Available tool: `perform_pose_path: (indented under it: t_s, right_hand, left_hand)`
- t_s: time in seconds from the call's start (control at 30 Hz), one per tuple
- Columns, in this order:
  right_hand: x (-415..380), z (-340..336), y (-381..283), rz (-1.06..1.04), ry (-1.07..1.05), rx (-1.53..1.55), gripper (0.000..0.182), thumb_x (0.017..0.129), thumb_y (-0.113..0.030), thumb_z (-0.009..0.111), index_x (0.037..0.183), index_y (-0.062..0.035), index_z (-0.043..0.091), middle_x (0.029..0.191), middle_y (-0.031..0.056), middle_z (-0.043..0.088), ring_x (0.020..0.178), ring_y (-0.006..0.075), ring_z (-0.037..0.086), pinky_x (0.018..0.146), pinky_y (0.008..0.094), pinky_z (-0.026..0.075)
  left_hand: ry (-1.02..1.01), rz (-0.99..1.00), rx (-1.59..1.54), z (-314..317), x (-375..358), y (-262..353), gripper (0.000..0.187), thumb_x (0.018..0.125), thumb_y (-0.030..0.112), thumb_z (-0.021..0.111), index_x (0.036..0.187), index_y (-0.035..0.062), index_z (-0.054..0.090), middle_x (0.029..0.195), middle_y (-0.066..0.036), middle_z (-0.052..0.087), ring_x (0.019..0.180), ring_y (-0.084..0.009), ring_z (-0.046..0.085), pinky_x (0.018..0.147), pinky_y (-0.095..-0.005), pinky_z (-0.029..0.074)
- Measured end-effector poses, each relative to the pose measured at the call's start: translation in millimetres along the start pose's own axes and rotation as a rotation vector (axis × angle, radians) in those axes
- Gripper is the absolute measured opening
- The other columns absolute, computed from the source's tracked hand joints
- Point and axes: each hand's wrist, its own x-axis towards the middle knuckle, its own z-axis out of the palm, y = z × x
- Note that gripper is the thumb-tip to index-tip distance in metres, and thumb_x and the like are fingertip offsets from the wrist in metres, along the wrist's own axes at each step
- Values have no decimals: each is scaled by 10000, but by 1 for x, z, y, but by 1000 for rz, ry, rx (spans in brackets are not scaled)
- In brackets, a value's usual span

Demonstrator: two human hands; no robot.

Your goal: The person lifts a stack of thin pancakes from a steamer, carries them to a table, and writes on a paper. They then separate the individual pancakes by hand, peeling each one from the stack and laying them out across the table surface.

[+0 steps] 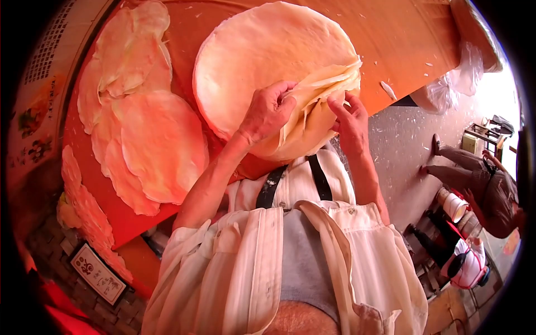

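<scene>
A tall stack of thin round pancakes (268, 44) lies at the table's front edge, right before my body. Along its near right side, several sheets are lifted into loose folded layers (312, 106). My left hand (271, 111) is closed on the left side of these folds, thumb and fingers pinched together. On the other side, my right hand (350, 116) pinches the edges of the layers between thumb and fingers. How many sheets each hand holds is hidden by the folds.
More thin pancakes (159, 148) lie overlapping on the orange-red table (402, 33) at left, some over its edge. A clear plastic bag (466, 72) hangs at the far right corner. Two people (486, 184) are on the floor area at right. A sign (97, 272) stands lower left.
</scene>
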Motion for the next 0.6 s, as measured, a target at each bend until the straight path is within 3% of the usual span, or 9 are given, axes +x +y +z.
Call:
perform_pose_path:
  t_s: [0.13, 0.23, 0.27, 0.37, 0.4, 0.43, 0.5, 0.57, 0.6]
  right_hand:
    - [1, -11, 0, -8, -27, 53, 338, 856, -214, 496, 1097, 20, 538, 896, 95, 619, 706, 150, 632, 588, 249, 521]
    - [-4, -13, -6, 55, -8, 169, 383, 878, -289, 517, 1101, 20, 550, 912, 103, 629, 721, 162, 647, 590, 258, 524]
    - [-6, -10, -12, 88, 18, 185, 416, 875, -299, 583, 1130, 28, 542, 935, 117, 641, 743, 177, 663, 615, 265, 530]
    - [-3, -1, -13, -23, 5, -108, 446, 853, -252, 657, 1169, 35, 526, 1002, 138, 647, 786, 182, 665, 664, 273, 535]
    - [-1, 2, -7, -94, 19, -144, 422, 817, -139, 679, 1172, 35, 530, 1063, 141, 641, 866, 179, 651, 762, 285, 524]
    - [1, -1, 2, -160, 38, -145, 417, 810, -126, 674, 1168, 36, 533, 1067, 138, 641, 892, 177, 642, 787, 290, 515]
    - [6, -12, 17, -297, 18, -130, 408, 796, -100, 666, 1159, 38, 540, 1075, 133, 641, 946, 173, 624, 836, 298, 496]
    - [4, -15, 10, -200, -41, -65, 411, 768, -60, 657, 1152, 32, 543, 1052, 113, 643, 981, 178, 608, 880, 301, 472]
    - [5, -20, 14, -147, -29, -93, 409, 764, -61, 658, 1146, 30, 545, 1033, 102, 642, 940, 171, 611, 827, 287, 483]
  left_hand:
    - [4, 88, 117, 5, -5, 17, 291, 884, 70, 521, 1134, -53, 604, 850, -43, 664, 741, -60, 573, 668, -216, 468]
    - [23, 7, 39, 3, -1, 5, 296, 877, 65, 532, 1137, -58, 600, 854, -65, 677, 742, -65, 582, 662, -224, 474]
    - [33, 27, 33, 4, 0, 0, 295, 871, 70, 541, 1131, -57, 601, 852, -79, 680, 741, -73, 592, 662, -233, 479]
    - [54, 89, 91, 6, 0, -4, 280, 855, 90, 573, 1097, -47, 607, 837, -124, 684, 738, -112, 626, 661, -266, 495]
    - [54, 116, 158, 10, 1, 3, 266, 850, 101, 586, 1074, -40, 612, 826, -142, 680, 736, -135, 641, 660, -281, 499]
    - [64, 142, 226, 13, 2, 10, 253, 844, 111, 600, 1052, -32, 617, 815, -160, 677, 734, -158, 657, 658, -296, 503]
    - [77, 169, 335, 16, 8, 10, 169, 827, 171, 639, 848, 8, 598, 779, -254, 583, 744, -438, 584, 605, -409, 482]
    - [125, 228, 314, 7, 10, 11, 158, 821, 143, 627, 788, 1, 567, 734, -260, 542, 736, -470, 533, 583, -451, 446]
    - [158, 231, 301, -4, 7, 17, 160, 821, 127, 624, 774, -11, 557, 735, -263, 535, 726, -471, 505, 575, -437, 438]
